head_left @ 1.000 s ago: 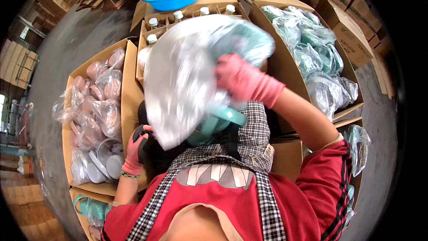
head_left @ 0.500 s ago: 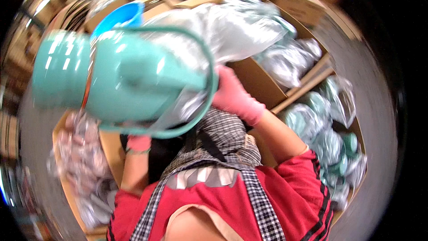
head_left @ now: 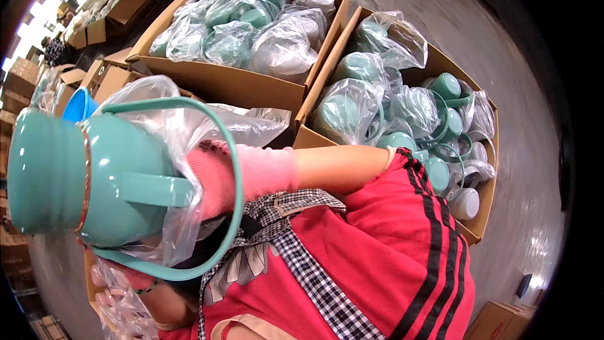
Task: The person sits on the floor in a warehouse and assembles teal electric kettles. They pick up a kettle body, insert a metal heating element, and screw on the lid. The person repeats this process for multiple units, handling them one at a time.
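Observation:
A shiny teal vacuum flask (head_left: 126, 182) with a copper-coloured ring lies sideways in front of me, its wide end to the left. Its side handle and big swinging carry loop face right. Around its right end sits a clear plastic bag (head_left: 182, 214), bunched and crinkled. My right hand (head_left: 229, 173), in a pink glove, is closed at that end with the bag's film about its fingers; the fingertips are partly hidden. My left hand (head_left: 129, 275), gloved too, supports the flask from below, mostly covered by it.
Bagged teal and pale flasks fill a carton (head_left: 314, 85) ahead and another carton (head_left: 489, 214) at the right. Pinkish bagged pieces (head_left: 126, 305) lie in a box at lower left. Behind the flask are a blue tub (head_left: 80, 106) and loose plastic bags (head_left: 248, 126).
My view has swung, so the cartons sit elsewhere in it. The flask is lower and further left. My right hand has moved in from beside the loop to the flask's bagged end.

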Motion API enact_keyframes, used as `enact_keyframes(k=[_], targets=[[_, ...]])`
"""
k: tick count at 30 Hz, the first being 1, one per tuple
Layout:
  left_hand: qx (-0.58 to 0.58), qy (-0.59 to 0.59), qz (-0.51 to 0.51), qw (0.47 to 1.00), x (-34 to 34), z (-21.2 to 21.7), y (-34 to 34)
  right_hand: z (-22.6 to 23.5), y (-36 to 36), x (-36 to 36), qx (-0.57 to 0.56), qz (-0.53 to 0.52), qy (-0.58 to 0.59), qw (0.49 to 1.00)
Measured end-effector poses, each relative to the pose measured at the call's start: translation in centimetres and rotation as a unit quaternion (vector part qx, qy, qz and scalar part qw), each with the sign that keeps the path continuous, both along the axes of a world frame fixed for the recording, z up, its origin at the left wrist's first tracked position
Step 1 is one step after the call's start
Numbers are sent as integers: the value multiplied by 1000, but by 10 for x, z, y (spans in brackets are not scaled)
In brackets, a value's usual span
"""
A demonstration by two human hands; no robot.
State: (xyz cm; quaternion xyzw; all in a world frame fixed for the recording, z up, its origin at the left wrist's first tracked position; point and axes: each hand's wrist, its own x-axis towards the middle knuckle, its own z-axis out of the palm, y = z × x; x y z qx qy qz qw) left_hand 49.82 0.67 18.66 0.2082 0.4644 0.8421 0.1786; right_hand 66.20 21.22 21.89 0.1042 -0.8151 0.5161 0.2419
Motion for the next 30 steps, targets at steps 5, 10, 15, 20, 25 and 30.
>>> enact_keyframes(k=[5,10,15,20,25,30], targets=[[-15,53,-28,998,11,5,31,22,16,30,57,-133,23,989],[-133,171,-20,976,-31,-4,50,8,19,52,24,-111,-50,992],[-74,233,-59,968,55,63,103,-26,38,56,-147,19,-121,982],[-52,269,-117,955,69,68,125,-20,45,84,-429,111,-43,895],[-88,423,-108,895,36,44,139,22,110,146,-24,-209,130,969],[-215,343,-102,908,-45,-25,113,63,163,233,-286,-277,116,910]])
